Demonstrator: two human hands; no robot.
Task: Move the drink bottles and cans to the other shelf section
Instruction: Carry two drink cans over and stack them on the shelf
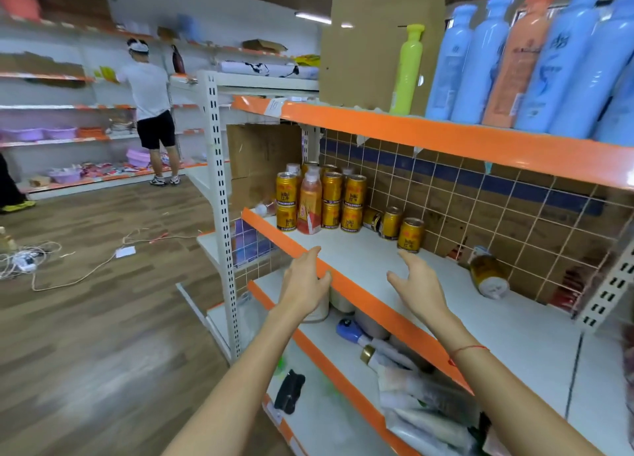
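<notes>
Several gold cans (354,190) stand stacked in two layers at the far left end of the middle shelf (497,322), with an orange drink bottle (310,204) in front of them. Single gold cans (410,234) stand further right along the tiled back. One bottle (486,275) lies on its side near the right post. My left hand (304,279) is open, fingers straight, over the shelf's orange front edge. My right hand (415,284) is open above the shelf board, just short of the nearest gold can. Neither hand holds anything.
Tall blue, orange and yellow-green bottles (521,58) and a cardboard box (374,44) fill the top shelf. The lower shelf (329,418) holds packets, a blue-capped bottle and a black object. A person (151,109) works at the far wall shelves. Cables (31,260) lie on the wooden floor.
</notes>
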